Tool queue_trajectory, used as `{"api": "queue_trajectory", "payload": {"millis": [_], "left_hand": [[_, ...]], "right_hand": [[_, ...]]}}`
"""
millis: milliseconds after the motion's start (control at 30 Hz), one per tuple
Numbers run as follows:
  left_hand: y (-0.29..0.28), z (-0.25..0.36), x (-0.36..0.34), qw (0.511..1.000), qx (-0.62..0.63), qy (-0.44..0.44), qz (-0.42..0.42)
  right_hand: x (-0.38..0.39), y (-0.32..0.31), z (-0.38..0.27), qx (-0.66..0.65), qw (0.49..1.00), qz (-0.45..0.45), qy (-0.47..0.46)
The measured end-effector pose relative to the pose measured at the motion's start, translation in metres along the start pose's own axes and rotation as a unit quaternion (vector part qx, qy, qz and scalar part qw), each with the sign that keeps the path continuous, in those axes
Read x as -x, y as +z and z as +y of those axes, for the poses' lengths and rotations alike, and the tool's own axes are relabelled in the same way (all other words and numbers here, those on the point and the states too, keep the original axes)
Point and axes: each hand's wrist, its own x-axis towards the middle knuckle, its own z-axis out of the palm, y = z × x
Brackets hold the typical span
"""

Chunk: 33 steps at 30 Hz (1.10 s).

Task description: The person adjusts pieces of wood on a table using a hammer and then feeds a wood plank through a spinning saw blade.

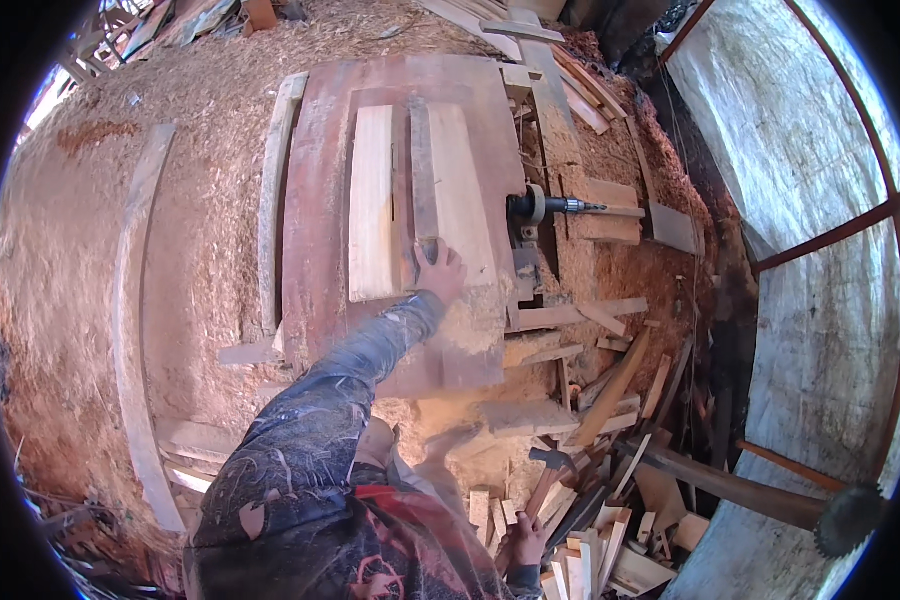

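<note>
My left hand (440, 272) reaches across the reddish-brown tabletop (320, 200). Its fingers are closed round the near end of a narrow grey wooden strip (423, 170) lying lengthwise there. A pale plank (372, 200) lies to the strip's left, with a thin dark slit beside it. Another pale board (460, 190) lies against the strip's right side and carries sawdust at its near end. Low at my right side, my right hand (528, 543) grips a hammer (544, 490) by its wooden handle, with the dark head upward. Part of that hand is hidden by my clothing.
A drill chuck with a bit (565, 205) sticks out at the table's right edge. Offcuts (610, 560) are heaped at the lower right, near a toothed round blade (850, 522). Long boards (135, 300) lie on the sawdust-covered ground at left. A pale sheet wall (810, 350) stands right.
</note>
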Motion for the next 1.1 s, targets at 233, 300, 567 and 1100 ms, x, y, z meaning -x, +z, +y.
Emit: {"api": "queue_trajectory", "payload": {"millis": [233,300,567,1100], "left_hand": [[-0.036,0.021,0.075,0.964,0.262,0.033,-0.044],[-0.007,0.002,0.134,0.932,0.357,-0.028,-0.062],[0.023,-0.099,0.28,0.919,0.277,-0.19,-0.206],[0.075,-0.168,0.173,0.897,0.325,-0.253,-0.16]], "right_hand": [[-0.005,0.004,-0.016,0.033,0.998,-0.019,-0.047],[-0.023,0.017,-0.01,0.076,0.994,-0.044,-0.073],[-0.064,0.118,-0.079,0.511,0.758,-0.11,-0.389],[-0.193,0.365,-0.127,0.481,0.709,-0.097,-0.507]]}}
